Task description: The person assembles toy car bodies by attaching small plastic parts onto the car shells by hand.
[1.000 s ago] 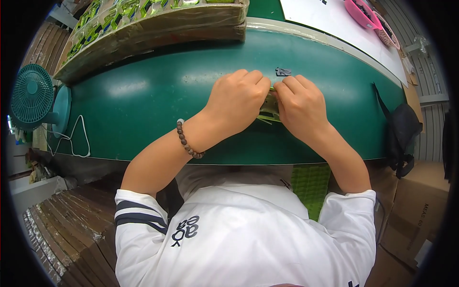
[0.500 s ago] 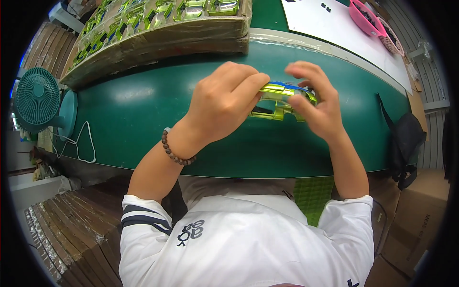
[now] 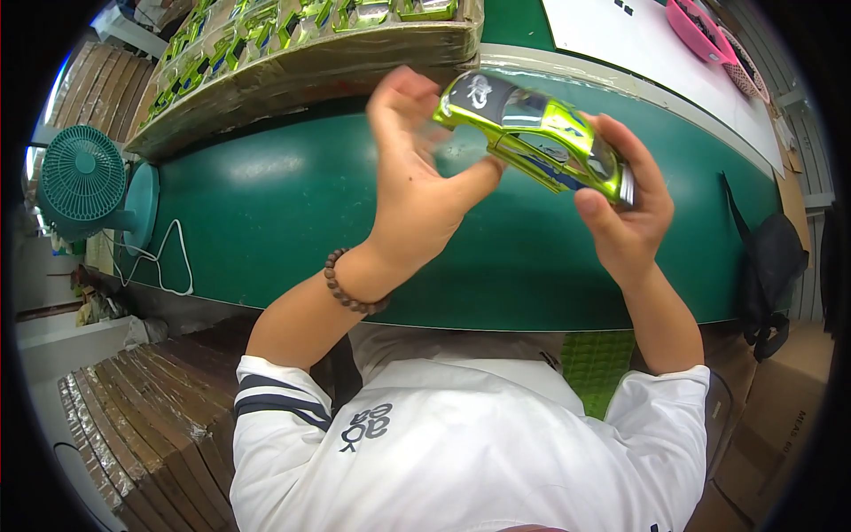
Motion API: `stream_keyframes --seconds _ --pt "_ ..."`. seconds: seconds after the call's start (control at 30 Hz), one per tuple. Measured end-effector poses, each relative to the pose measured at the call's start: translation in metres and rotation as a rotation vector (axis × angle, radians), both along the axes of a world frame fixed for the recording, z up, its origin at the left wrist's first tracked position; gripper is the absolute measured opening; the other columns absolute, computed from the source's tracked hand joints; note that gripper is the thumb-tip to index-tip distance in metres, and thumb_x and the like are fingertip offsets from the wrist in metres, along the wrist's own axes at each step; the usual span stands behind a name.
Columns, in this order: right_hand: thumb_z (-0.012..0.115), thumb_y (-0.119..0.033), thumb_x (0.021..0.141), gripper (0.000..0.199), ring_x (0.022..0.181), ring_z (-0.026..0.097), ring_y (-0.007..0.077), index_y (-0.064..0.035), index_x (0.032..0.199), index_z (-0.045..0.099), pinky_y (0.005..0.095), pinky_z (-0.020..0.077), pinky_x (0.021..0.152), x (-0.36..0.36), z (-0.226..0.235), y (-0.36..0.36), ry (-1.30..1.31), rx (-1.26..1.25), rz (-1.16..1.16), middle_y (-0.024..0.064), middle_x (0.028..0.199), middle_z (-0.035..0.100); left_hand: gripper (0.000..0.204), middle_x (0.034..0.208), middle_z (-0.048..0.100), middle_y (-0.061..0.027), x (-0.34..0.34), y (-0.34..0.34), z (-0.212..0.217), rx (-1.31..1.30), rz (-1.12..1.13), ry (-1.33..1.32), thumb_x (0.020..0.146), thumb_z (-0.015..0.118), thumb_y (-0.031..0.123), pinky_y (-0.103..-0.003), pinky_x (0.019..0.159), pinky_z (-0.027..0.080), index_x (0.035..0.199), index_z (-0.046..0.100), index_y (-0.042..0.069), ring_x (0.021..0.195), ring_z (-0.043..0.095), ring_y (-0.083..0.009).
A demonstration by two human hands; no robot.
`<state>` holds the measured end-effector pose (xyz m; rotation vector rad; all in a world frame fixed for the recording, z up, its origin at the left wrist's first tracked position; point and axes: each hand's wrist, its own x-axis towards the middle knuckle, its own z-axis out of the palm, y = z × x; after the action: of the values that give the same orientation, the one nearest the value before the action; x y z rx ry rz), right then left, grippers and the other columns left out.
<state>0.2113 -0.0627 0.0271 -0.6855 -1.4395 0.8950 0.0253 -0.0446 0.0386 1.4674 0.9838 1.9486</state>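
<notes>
I hold a shiny lime-green toy car body (image 3: 532,133) with dark windows up above the green belt (image 3: 292,213). My right hand (image 3: 625,208) grips its rear end from below and behind. My left hand (image 3: 421,177), with a brown bead bracelet on the wrist, is at the car's front end; the thumb presses against its lower side while the fingers are raised and spread beside the hood.
A cardboard tray (image 3: 301,53) full of several green car bodies lies at the belt's far side. A teal fan (image 3: 84,177) stands at left. A pink basket (image 3: 700,27) sits on a white sheet at far right. Stacked cardboard trays (image 3: 133,434) stand at lower left, and a black bag (image 3: 771,266) hangs at right.
Both hands lifted the car body off the belt and toward me, turning it so that its roof and windows show. My left hand's fingers opened away from the car.
</notes>
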Motion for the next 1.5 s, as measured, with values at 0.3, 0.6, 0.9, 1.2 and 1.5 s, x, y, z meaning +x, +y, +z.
stream_keyframes --seconds 0.3,0.6,0.9,1.2,1.5 --pt "0.08 -0.006 0.068 0.074 0.117 0.05 0.0312 0.0044 0.129 0.039 0.0371 0.0456 0.094 0.008 0.0 0.007 -0.205 0.448 0.027 0.0239 0.127 0.048 0.021 0.108 0.059 -0.0087 -0.018 -0.004 -0.011 -0.586 -1.299 -0.604 0.086 0.063 0.011 -0.031 0.085 0.048 0.106 0.058 0.005 0.102 0.056 -0.0174" --pt "0.085 -0.014 0.06 0.057 0.075 0.051 0.0179 -0.0044 0.108 0.057 0.0265 0.0411 0.058 0.011 0.005 -0.003 -0.601 0.838 -0.619 0.0105 0.1 0.055 0.026 0.098 0.063 -0.0086 -0.016 -0.005 -0.018 -0.362 -0.968 -0.278 0.073 0.075 0.006 -0.03 0.077 0.052 0.096 0.062 0.004 0.09 0.06 -0.0165" --pt "0.081 -0.013 0.061 0.037 0.059 0.051 0.018 -0.0007 0.09 0.062 0.0256 0.0401 0.05 -0.008 0.01 -0.008 -0.623 0.822 -0.468 0.0038 0.073 0.058 0.027 0.09 0.066 -0.0089 -0.011 -0.006 -0.01 0.046 -0.713 0.275 0.066 0.081 0.008 -0.029 0.072 0.052 0.087 0.065 0.005 0.082 0.062 -0.0172" --pt "0.079 -0.012 0.055 0.031 0.059 0.051 0.0184 -0.0029 0.08 0.063 0.0265 0.041 0.049 -0.011 0.011 -0.011 -0.637 0.733 -0.341 0.0034 0.071 0.056 0.03 0.088 0.062 -0.0056 -0.014 0.001 -0.013 -0.04 -0.927 0.158 0.063 0.082 0.014 -0.028 0.073 0.05 0.087 0.066 0.006 0.084 0.06 -0.017" --pt "0.074 -0.004 0.057 0.024 0.055 0.047 0.0208 -0.0018 0.078 0.062 0.0312 0.0393 0.051 -0.011 0.006 -0.009 -0.635 0.681 -0.324 0.0049 0.074 0.054 0.023 0.087 0.066 -0.0074 -0.016 0.001 -0.003 0.056 -0.702 0.482 0.067 0.079 0.005 -0.031 0.075 0.051 0.086 0.066 0.004 0.082 0.062 -0.0196"
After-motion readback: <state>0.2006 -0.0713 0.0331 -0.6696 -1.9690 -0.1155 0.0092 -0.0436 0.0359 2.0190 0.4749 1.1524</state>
